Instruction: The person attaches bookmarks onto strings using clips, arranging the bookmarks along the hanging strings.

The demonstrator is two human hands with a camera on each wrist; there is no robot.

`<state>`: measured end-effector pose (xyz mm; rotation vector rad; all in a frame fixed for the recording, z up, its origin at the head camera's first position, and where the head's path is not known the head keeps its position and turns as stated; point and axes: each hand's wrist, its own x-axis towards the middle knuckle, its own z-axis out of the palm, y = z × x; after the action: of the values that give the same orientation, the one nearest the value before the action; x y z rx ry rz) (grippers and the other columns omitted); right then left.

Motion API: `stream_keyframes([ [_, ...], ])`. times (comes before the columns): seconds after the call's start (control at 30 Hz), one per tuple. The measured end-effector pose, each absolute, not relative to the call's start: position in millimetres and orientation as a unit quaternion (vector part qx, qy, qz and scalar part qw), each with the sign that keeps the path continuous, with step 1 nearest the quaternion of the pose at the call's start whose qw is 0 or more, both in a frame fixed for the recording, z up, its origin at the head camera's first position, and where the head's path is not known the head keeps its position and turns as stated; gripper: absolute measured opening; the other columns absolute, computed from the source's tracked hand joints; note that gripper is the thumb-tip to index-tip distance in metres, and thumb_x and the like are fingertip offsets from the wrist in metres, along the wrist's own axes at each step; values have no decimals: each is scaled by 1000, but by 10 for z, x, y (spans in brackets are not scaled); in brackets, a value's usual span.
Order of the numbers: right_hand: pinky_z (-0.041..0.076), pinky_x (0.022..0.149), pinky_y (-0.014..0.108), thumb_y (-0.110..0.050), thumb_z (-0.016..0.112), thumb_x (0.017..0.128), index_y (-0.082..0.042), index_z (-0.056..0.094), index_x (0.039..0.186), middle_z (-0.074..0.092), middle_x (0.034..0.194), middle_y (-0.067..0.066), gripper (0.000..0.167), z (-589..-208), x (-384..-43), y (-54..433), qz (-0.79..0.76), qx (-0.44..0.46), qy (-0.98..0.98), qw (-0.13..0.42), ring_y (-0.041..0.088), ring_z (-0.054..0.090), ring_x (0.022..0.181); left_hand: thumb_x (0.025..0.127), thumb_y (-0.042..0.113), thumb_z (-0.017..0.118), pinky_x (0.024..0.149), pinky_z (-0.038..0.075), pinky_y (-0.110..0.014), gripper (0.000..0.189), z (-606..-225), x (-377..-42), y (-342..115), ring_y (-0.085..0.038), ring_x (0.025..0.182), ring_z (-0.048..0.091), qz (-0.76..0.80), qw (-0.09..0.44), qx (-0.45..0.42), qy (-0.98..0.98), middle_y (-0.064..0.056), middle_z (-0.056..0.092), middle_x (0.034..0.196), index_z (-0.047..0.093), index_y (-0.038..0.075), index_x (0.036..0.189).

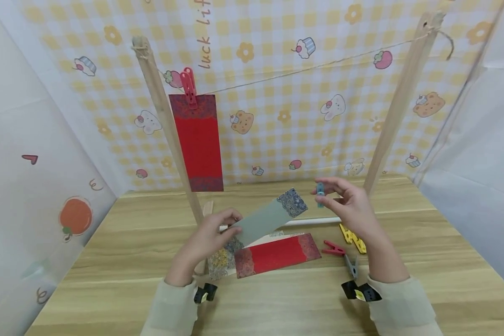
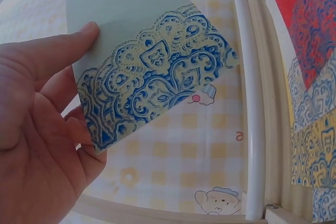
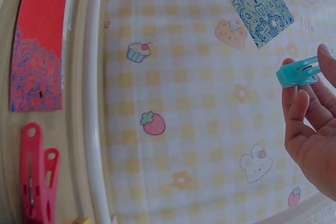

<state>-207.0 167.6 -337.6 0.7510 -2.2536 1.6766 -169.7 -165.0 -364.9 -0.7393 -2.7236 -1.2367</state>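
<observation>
My left hand (image 1: 212, 235) pinches a grey-green paper strip (image 1: 260, 223) near its lower left end, thumb on the front face. The strip is tilted, with blue lace patterning at its ends. My right hand (image 1: 353, 205) pinches a light-blue clothespin (image 3: 296, 73) between thumb and fingers, a short way right of the strip's far end. Above and to the left, a red paper strip (image 1: 198, 149) hangs from a twine line (image 1: 277, 76), clipped by a pink clothespin (image 1: 189, 88). Another red strip (image 1: 277, 255) lies on the table over other patterned strips (image 1: 219, 265).
Two wooden posts, a left post (image 1: 164, 116) and a right post (image 1: 399, 107), hold the twine. A white rod (image 1: 315, 221) lies low between them. Near my right forearm lie a red clothespin (image 1: 333, 248), a grey clothespin (image 1: 352, 268) and yellow clothespins (image 1: 353, 238) on the wooden table (image 1: 105, 270).
</observation>
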Motion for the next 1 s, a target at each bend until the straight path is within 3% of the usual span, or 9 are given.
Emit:
stream_keyframes([
  [0.3,55,83,19,-7,67,94,-2,60,129,73,106,-10,36,-3211,-2094,1557,587,255,-760,111,4,66,101,94,11,67,73,47,-26,12,-3591,-1725,-1715,-16,95,68,-419,58,-226,-877,-5,75,102,65,10,106],
  [0.4,56,82,20,-6,68,93,-2,61,128,72,105,-16,36,-3144,-2107,1505,589,266,-755,116,6,66,101,94,12,67,66,41,-24,13,-3546,-1719,-1725,-11,89,64,-422,74,-220,-877,-5,76,101,66,10,107],
  [0.67,56,80,20,-4,68,93,0,61,126,72,107,-12,34,-2914,-2129,1314,601,295,-731,131,8,65,101,93,9,68,58,38,-22,14,-3458,-1708,-1749,-5,71,54,-436,121,-205,-868,-9,77,100,66,7,107],
  [0.83,56,82,21,-4,68,93,-2,62,126,72,106,-9,34,-2771,-2145,1200,608,306,-719,140,11,66,102,93,8,68,59,37,-22,14,-3429,-1701,-1781,-4,73,53,-444,149,-196,-861,-9,77,101,65,8,107],
  [1.0,56,76,21,1,65,93,1,61,127,72,104,-8,35,-2611,-2176,1089,606,323,-710,157,15,66,101,93,5,67,60,35,-22,13,-3389,-1700,-1794,-3,77,52,-449,182,-202,-851,-11,77,101,64,7,105],
])
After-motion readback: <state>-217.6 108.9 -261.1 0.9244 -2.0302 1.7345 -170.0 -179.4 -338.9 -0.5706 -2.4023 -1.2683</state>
